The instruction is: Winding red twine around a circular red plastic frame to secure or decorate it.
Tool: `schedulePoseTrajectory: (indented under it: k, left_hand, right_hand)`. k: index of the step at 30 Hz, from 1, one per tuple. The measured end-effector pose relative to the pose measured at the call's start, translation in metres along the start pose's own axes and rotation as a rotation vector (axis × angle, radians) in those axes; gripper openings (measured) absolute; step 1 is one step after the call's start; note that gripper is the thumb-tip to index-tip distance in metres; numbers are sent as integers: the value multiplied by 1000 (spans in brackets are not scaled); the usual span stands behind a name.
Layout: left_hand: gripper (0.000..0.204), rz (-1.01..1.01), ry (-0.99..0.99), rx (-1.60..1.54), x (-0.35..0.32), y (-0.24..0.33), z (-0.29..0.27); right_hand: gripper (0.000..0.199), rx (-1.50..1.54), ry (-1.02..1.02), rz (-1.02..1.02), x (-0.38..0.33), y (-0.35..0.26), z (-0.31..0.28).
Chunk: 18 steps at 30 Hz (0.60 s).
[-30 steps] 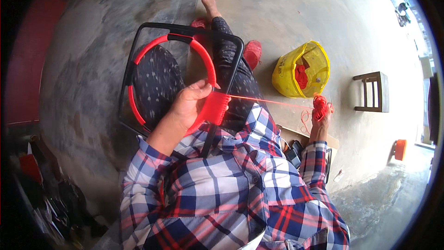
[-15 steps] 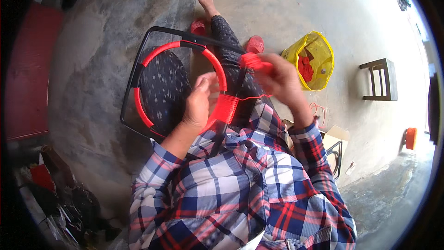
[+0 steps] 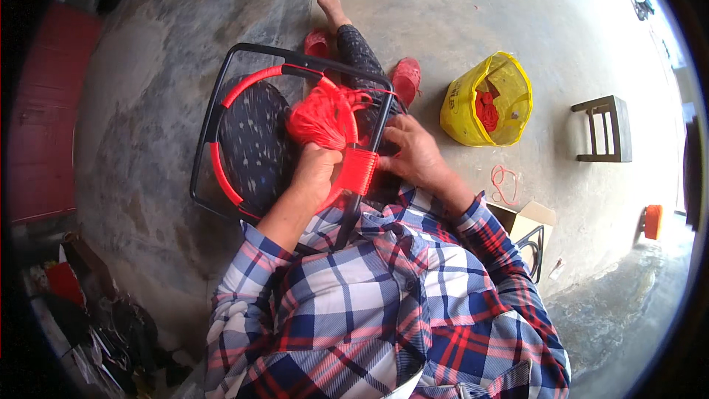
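Across my lap lies a black metal frame [image 3: 255, 46] with a ring inside it, partly wrapped in red cord [image 3: 223, 170]. A tight band of red cord [image 3: 360, 172] binds the ring to the frame's right bar. A loose bundle of red cord [image 3: 323, 114] lies over the ring's right side. My left hand [image 3: 316, 174] is closed at the bundle's lower end, beside the band. At the right bar, my right hand [image 3: 417, 151] has its fingers bent against the band's edge; whatever they pinch is hidden. A strand runs from the bundle over the bar's top corner.
A yellow bucket [image 3: 461, 114] holding more red cord stands at the right, with a dark stool [image 3: 620, 129] beyond. Loose red cord [image 3: 504, 183] and a cardboard box [image 3: 533, 213] are nearer me. Red slippers [image 3: 406, 80] lie by my leg. Clutter [image 3: 111, 310] fills the lower left.
The cord bundle has moved left from my right hand over the frame's bar to my left hand. My right hand has come down to the bar beside the band.
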State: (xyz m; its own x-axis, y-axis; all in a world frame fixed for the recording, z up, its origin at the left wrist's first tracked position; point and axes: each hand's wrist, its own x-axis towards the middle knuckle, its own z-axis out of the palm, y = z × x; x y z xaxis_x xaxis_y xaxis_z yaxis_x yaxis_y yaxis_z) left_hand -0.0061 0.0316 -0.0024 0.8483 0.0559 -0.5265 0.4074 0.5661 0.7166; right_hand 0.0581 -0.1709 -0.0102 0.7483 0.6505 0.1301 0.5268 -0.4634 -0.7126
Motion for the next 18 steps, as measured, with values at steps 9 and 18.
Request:
schedulePoseTrajectory:
  k: [9,18]
  left_hand:
    - [26,-213,-117,-174,6,-1,-10]
    - [28,-166,-142,-204,-6,13,8]
  right_hand:
    - [32,874,266,309,-25,14,-24]
    - [28,1712,782,-24,-151,81,-165]
